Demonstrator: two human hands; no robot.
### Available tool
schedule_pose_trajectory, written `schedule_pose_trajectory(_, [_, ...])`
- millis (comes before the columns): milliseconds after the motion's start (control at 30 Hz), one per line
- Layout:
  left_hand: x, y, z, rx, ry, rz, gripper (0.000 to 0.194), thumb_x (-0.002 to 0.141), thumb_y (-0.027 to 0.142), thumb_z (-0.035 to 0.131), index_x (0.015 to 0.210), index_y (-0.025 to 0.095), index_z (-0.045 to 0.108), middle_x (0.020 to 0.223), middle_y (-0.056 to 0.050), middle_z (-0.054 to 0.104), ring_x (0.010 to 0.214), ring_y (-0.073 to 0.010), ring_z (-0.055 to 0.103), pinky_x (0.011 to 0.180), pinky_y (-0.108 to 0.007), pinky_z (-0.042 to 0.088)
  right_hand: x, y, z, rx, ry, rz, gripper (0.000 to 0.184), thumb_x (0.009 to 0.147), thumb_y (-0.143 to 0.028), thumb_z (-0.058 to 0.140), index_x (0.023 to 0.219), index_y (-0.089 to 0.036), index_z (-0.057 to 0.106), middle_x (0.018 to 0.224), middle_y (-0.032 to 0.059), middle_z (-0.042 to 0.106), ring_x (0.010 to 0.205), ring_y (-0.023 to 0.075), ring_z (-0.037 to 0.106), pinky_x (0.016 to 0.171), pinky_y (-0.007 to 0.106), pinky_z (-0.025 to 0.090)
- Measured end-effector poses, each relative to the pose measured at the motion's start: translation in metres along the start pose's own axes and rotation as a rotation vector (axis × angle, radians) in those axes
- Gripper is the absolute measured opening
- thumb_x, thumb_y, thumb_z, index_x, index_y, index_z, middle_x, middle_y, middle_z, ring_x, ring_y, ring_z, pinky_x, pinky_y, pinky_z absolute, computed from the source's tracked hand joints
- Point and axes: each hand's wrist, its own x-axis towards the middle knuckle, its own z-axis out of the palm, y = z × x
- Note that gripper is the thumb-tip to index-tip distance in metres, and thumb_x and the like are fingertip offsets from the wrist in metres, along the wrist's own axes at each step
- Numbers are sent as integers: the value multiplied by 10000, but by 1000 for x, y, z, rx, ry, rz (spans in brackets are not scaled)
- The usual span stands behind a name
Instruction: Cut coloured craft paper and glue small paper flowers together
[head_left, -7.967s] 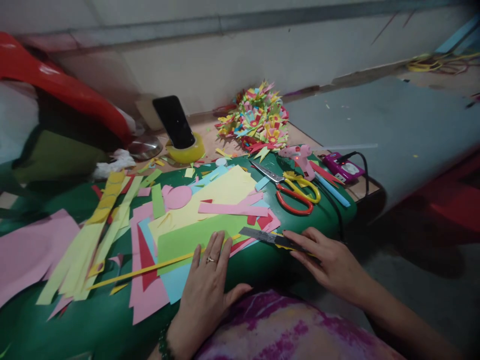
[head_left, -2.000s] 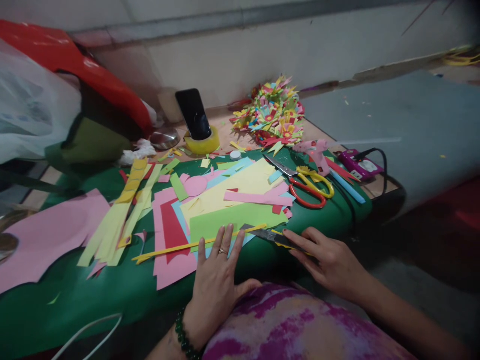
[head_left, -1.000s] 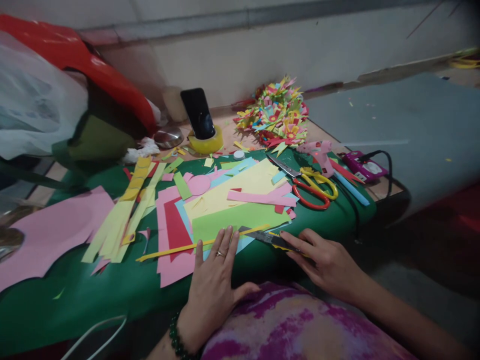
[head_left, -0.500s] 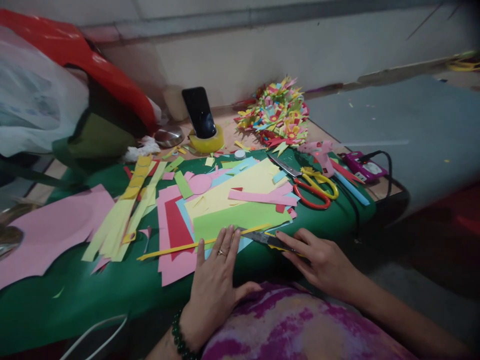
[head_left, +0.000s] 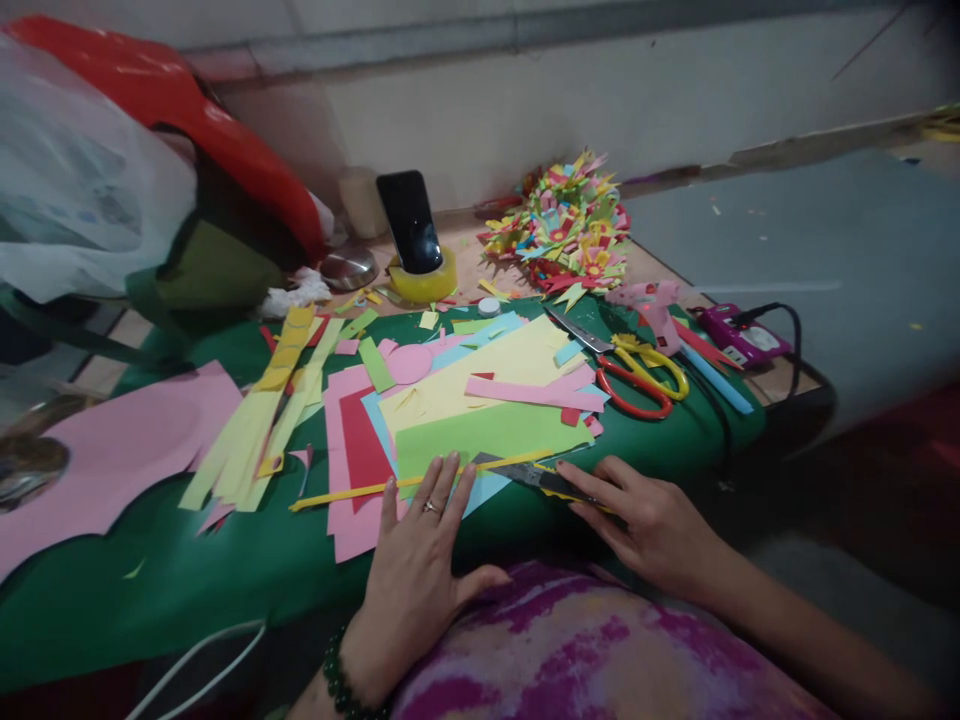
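Observation:
My left hand (head_left: 420, 545) lies flat with fingers spread. Its fingertips press on a narrow yellow paper strip (head_left: 337, 496) that crosses a stack of coloured paper. A utility knife (head_left: 536, 475) with a black and yellow body is gripped in my right hand (head_left: 649, 522). Its blade points left and rests along the strip, close to the left fingertips. Beneath are a light green sheet (head_left: 480, 440), a pale yellow sheet (head_left: 480, 370), a red piece (head_left: 361, 440) and pink sheets (head_left: 352, 545). Whether the blade has gone through the paper cannot be told.
Scissors (head_left: 637, 385) and a pink glue gun (head_left: 654, 312) lie to the right, near a purple power strip (head_left: 746, 335). A phone (head_left: 411, 222) leans in a tape roll (head_left: 424, 283). Paper flowers (head_left: 574, 230) are heaped behind; bags (head_left: 82, 170) stand at left.
The view has shifted slightly, so the table appears further right. My left hand has slid a little left along the strip, away from the blade. My right hand keeps its grip on the knife.

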Motion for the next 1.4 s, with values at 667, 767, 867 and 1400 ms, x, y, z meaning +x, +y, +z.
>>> schedule_pose_trajectory(667, [11, 9, -4, 22, -26, 22, 946, 771, 793, 291, 1457, 145, 346, 1480, -167, 410, 1352, -336, 371, 1115, -581, 168, 1, 7, -5, 3, -15, 31, 341, 961, -269, 438, 1248, -160, 587, 778, 41, 574, 569, 114, 570, 502, 217, 435])
schedule_pose_trajectory(767, [19, 18, 0, 5, -31, 56, 950, 790, 778, 262, 1472, 118, 302, 1475, -169, 417, 1357, -315, 369, 1122, -548, 186, -2, 9, -6, -4, -30, 42, 341, 966, -269, 431, 1255, -168, 581, 785, 39, 578, 587, 111, 582, 522, 209, 448])
schedule_pose_trajectory(867, [23, 23, 2, -12, -32, 67, 969, 791, 777, 247, 1489, 106, 249, 1469, -177, 424, 1361, -313, 364, 1113, -530, 222, -6, 10, -4, -24, -30, 64, 344, 965, -278, 434, 1257, -170, 581, 787, 40, 582, 589, 112, 585, 522, 208, 451])
schedule_pose_trajectory(1400, [13, 13, 1, 14, -44, 6, 919, 800, 760, 318, 1500, 171, 230, 1478, -149, 420, 1351, -335, 375, 1101, -571, 208, -7, 14, -3, -3, -35, 38, 347, 959, -265, 436, 1265, -179, 574, 782, 37, 583, 582, 108, 583, 518, 204, 449])
